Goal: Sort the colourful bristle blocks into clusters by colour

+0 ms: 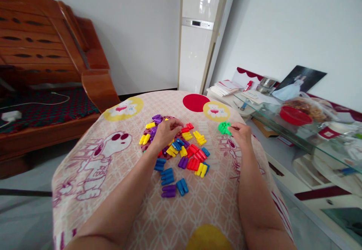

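Small plastic pieces, shaped like rounded tubes joined side by side, lie in a loose spread on the table. Over the back of this spread is my left hand (167, 132), its fingers curled together near some red pieces (189, 126); whatever they may hold is hidden. Around it are purple pieces (157, 119), yellow pieces (200, 138) and blue pieces (167, 176). To the right, apart from the rest, sits a small heap of green pieces (224, 128). My right hand (241, 134) pinches at the heap's right edge, fingertips closed on a green piece.
A patterned cloth covers the round-edged table (118, 189). On the right stands a glass-topped cabinet (263, 116) with a red bowl (295, 115), papers and a photo on it. A wooden bench (96, 80) is at the left, a tall white appliance (195, 57) behind.
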`<act>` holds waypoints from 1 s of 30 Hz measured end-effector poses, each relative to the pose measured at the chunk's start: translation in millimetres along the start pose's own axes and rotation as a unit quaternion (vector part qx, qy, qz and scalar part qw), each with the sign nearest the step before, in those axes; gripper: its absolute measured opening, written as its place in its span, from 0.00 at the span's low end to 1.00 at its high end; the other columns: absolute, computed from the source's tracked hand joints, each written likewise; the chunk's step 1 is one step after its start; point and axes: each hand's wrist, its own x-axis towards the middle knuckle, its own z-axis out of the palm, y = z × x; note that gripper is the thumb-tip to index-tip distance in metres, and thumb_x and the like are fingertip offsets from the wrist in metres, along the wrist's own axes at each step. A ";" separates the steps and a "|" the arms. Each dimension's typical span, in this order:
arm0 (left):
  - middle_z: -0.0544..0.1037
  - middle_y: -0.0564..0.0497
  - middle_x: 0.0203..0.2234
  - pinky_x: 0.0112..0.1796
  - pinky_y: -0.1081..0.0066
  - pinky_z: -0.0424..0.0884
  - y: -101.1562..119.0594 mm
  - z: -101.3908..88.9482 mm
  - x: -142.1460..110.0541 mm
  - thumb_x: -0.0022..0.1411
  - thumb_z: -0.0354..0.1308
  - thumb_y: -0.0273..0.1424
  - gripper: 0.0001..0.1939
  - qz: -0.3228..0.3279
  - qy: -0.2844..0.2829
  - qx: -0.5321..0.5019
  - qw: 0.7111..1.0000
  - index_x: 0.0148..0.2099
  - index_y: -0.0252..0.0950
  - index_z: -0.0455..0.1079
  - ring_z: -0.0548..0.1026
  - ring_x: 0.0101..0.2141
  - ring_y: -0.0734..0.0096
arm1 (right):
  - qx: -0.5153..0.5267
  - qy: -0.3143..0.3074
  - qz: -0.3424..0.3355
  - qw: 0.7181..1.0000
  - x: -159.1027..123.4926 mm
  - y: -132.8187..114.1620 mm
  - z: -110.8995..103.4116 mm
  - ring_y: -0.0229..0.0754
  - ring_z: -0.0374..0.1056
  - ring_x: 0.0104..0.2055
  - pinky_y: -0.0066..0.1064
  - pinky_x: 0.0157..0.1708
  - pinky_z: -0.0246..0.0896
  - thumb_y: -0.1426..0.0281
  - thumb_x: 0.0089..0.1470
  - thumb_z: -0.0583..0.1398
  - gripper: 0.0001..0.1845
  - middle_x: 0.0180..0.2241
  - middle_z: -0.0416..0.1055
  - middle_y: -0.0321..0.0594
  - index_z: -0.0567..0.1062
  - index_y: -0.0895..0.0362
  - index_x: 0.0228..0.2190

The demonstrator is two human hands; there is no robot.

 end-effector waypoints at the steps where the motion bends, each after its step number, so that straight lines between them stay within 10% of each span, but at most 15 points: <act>1: 0.81 0.47 0.31 0.33 0.69 0.74 -0.1 -0.9 0.2 0.56 0.58 0.36 0.12 -0.002 0.002 -0.002 1.000 0.38 0.33 0.75 0.78 0.31 0.66 | -0.024 0.004 0.018 1.000 1.9 4.9 -4.8 0.44 0.71 0.27 0.33 0.30 0.65 0.63 0.41 0.63 0.11 0.22 0.75 0.40 0.78 0.59 0.25; 10: 0.80 0.49 0.28 0.30 0.72 0.73 0.7 -5.2 -0.6 0.56 0.58 0.36 0.12 -0.015 0.014 -0.007 1.000 0.37 0.34 0.76 0.77 0.28 0.69 | -0.188 -0.016 0.090 0.978 5.1 23.9 -1.8 0.45 0.66 0.20 0.34 0.26 0.58 0.70 0.41 0.62 0.05 0.13 0.67 0.40 0.75 0.56 0.18; 23: 0.80 0.49 0.26 0.27 0.73 0.71 -13.9 -48.9 4.0 0.50 0.61 0.37 0.14 -0.047 0.085 0.019 0.995 0.37 0.33 0.77 0.76 0.25 0.70 | -0.273 0.012 0.011 0.962 -4.1 20.6 17.6 0.45 0.67 0.26 0.33 0.28 0.54 0.63 0.45 0.64 0.10 0.21 0.74 0.44 0.76 0.58 0.22; 30: 0.81 0.51 0.24 0.32 0.73 0.69 -18.7 -81.0 -0.4 0.50 0.58 0.33 0.11 -0.065 0.012 0.227 0.972 0.34 0.35 0.79 0.77 0.29 0.67 | -0.244 0.071 -0.080 0.964 -7.9 3.4 19.2 0.44 0.65 0.27 0.33 0.29 0.51 0.55 0.53 0.56 0.20 0.24 0.74 0.46 0.75 0.57 0.22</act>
